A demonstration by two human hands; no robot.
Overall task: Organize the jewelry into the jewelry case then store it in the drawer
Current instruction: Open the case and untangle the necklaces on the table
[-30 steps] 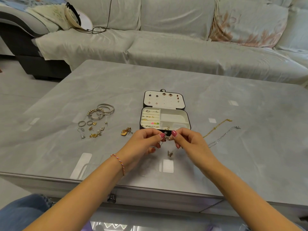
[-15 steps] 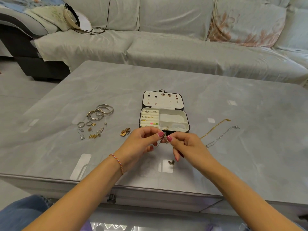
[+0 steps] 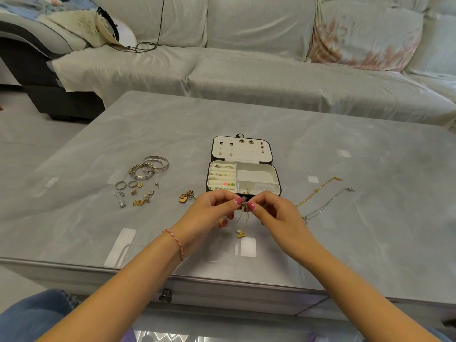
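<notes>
Both hands, left hand and right hand, pinch a thin pendant chain; open black jewelry case part-filled; silver bangles, gold chain remain out.

There is only one view — a wide-angle camera worn on the person's head, looking forward and down across the grey table toward the sofa behind it. It sits close over the near edge: both forearms run up from the bottom corners, and the left hand and right hand meet just below the middle of the frame, right in front of the open jewelry case. The lens bends the table's edges outward, and the person's knee in denim shows at the lower left corner. With no second camera here, nothing is shared between views — this one takes in the whole tabletop.
</notes>
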